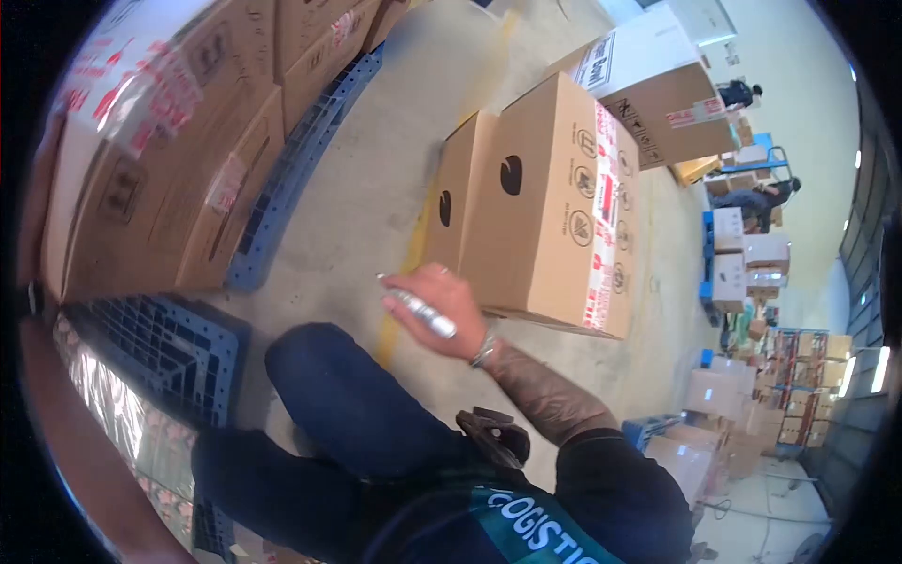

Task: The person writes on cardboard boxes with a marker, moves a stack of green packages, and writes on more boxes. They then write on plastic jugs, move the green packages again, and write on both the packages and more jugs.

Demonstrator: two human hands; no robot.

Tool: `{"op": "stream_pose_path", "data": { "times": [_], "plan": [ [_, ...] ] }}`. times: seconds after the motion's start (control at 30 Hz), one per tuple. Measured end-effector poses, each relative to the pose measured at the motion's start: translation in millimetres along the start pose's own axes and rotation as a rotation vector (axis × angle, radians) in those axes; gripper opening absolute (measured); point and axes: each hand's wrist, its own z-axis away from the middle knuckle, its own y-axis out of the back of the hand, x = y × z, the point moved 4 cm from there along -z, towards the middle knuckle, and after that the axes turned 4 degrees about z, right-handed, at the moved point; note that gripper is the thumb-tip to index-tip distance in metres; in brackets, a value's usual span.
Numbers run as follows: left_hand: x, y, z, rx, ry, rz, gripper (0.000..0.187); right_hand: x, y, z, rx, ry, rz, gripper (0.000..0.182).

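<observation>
My right hand point(437, 305) is closed around a silver-white marker pen point(427, 316), its narrow tip poking out past the thumb. It is held above the floor, in front of two brown cartons: a larger carton point(531, 197) with red-and-white tape and a smaller carton point(458, 193) beside it. At the far left edge, my left hand point(44, 211) lies along the side of a stacked carton point(155, 202) with similar tape. Its fingers are dark and mostly hidden at the border of the view.
Stacked cartons stand on a blue pallet point(305, 164) at left; another blue pallet point(178, 357) lies near my legs. A large white-topped carton point(648, 75) is beyond. Two people, one a bent-over person point(766, 197), are among pallets and boxes. A yellow line point(388, 338) crosses the floor.
</observation>
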Motion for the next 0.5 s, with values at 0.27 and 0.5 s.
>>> {"op": "stream_pose_path", "data": {
  "times": [0.27, 0.5],
  "plan": [
    [-62, -25, -26, 0.097, -0.121, -0.085, 0.056, 69, 82, -74, -0.717, -0.341, 0.251, 0.031],
    [-53, -28, -20, 0.224, -0.094, -0.117, 0.049, 131, 58, -57, -0.995, -0.408, 0.504, 0.04]
  ]
}}
